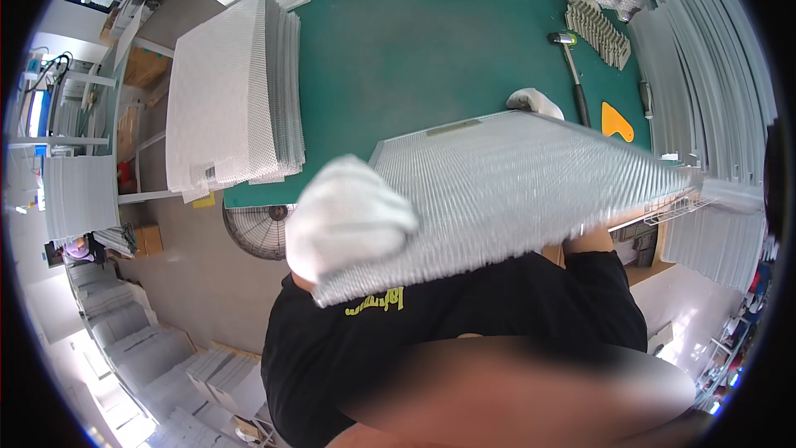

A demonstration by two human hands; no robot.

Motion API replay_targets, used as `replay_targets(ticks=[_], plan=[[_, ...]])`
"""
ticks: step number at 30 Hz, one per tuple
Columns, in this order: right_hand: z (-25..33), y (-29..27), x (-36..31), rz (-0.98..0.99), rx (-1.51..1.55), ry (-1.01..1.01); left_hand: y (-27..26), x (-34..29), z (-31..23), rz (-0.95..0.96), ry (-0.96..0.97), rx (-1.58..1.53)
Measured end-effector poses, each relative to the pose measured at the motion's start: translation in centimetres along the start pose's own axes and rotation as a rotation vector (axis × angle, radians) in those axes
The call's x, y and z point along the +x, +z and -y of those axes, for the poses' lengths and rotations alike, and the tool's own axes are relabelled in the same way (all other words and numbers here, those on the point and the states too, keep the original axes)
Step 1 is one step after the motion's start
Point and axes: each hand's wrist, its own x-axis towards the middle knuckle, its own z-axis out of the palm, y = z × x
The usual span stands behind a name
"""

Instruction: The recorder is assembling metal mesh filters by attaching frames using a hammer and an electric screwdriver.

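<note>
A silvery mesh panel (514, 187) with fine ridges is held up in front of my chest, tilted above the near edge of the green work table (414, 41). My left hand (348, 220), in a white glove, is closed on the panel's left end and slightly smeared by motion. At the panel's far edge, my right hand (536, 103), also in a white glove, grips from behind; most of its fingers are hidden by the panel. A small slot-like strip (453, 128) shows along the panel's far edge.
A thick stack of mesh sheets (217, 91) stands at the table's left. On the right lie a hammer (574, 79), an orange flat piece (616, 121), a row of metal parts (597, 35) and long pale strips (696, 75). A floor fan (249, 231) stands below the table's left corner.
</note>
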Motion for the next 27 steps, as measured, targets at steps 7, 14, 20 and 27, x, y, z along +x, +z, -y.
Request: replay_targets(ticks=[7,14,20,27], plan=[[4.8,-7.9,1.3,-0.123,0.848,-0.455,-1.0,1.8,2.5,-0.083,-0.124,-0.063],[11.2,-9.5,-1.4,-0.157,0.806,-0.843,-1.8,0.0,4.2,0.41,-0.062,-0.805],[9.2,-9.4,-1.3,0.419,0.775,-1.358,0.0,-2.1,7.9,0.82,-0.866,-0.405],[7.8,-9.6,-4.6,0.292,0.682,-1.203,7.8,-2.5,18.8,1.262,-0.798,0.316]])
